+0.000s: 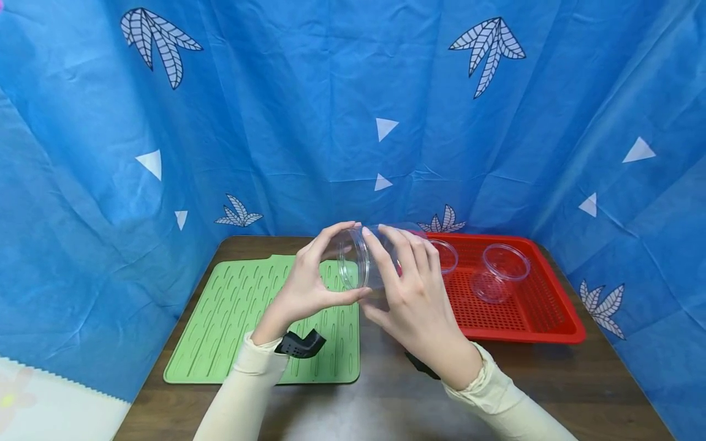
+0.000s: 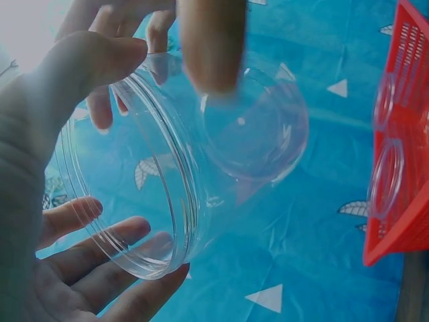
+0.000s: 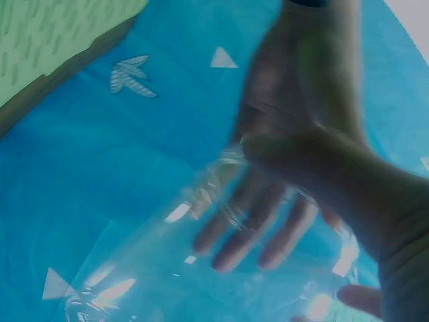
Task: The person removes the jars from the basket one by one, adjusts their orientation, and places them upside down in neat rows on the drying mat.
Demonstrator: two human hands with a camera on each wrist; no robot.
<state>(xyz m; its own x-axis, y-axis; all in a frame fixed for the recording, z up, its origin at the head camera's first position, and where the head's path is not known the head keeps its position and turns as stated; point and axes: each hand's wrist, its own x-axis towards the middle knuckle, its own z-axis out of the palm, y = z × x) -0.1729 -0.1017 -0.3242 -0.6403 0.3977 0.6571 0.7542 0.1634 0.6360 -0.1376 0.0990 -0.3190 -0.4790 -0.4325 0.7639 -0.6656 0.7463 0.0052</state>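
A clear plastic jar (image 1: pixel 353 260) is held up on its side between both hands, its wide ringed end to the left. My left hand (image 1: pixel 302 286) grips that end, thumb below and fingers over the top. Around the body curl the fingers of my right hand (image 1: pixel 416 300), which hide part of it. In the left wrist view the jar's rounded far end (image 2: pixel 255 134) points away, and the ringed rim (image 2: pixel 177 181) lies among the fingers. The right wrist view catches the see-through wall (image 3: pixel 154 261) with fingers behind it.
To the right, a red plastic basket (image 1: pixel 551 331) holds a clear cup (image 1: pixel 499 275) and another clear container (image 1: pixel 444 256). A green ridged mat (image 1: pixel 220 331) lies at left on the dark wooden table (image 1: pixel 380 392). Blue curtains (image 1: pixel 309 122) enclose the back and sides.
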